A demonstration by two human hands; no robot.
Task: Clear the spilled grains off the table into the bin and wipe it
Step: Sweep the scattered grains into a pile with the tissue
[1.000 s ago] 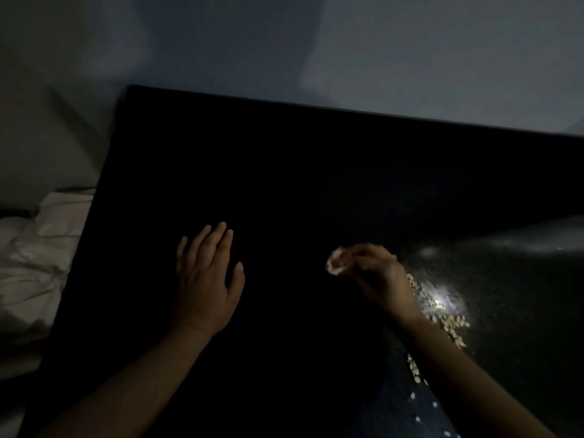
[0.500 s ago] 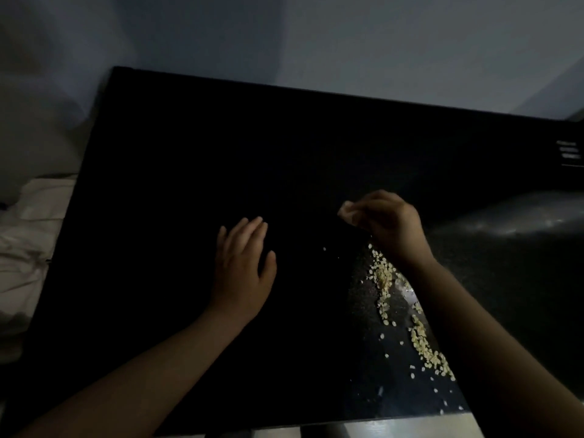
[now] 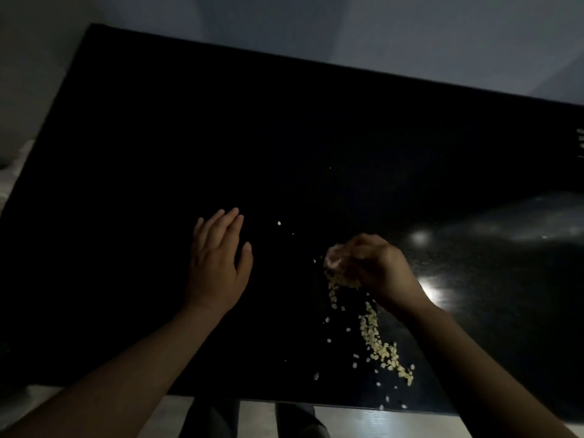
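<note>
Shows, in dim light, left hand (image 3: 218, 270) lying flat, fingers straight, on black table (image 3: 158, 153), right hand (image 3: 376, 270) curled round pale wad (image 3: 335, 262) at far end of grains (image 3: 377, 343) trailing toward near edge, and risks sweeping them onto floor (image 3: 347, 420), with no bin in view.

The left hand (image 3: 218, 263) is laid flat, fingers straight; the right hand (image 3: 379, 270) is curled round a pale wad (image 3: 335, 260).

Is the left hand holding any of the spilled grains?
No, the left hand lies flat with straight fingers on the dark table, apart from the grains.
</note>
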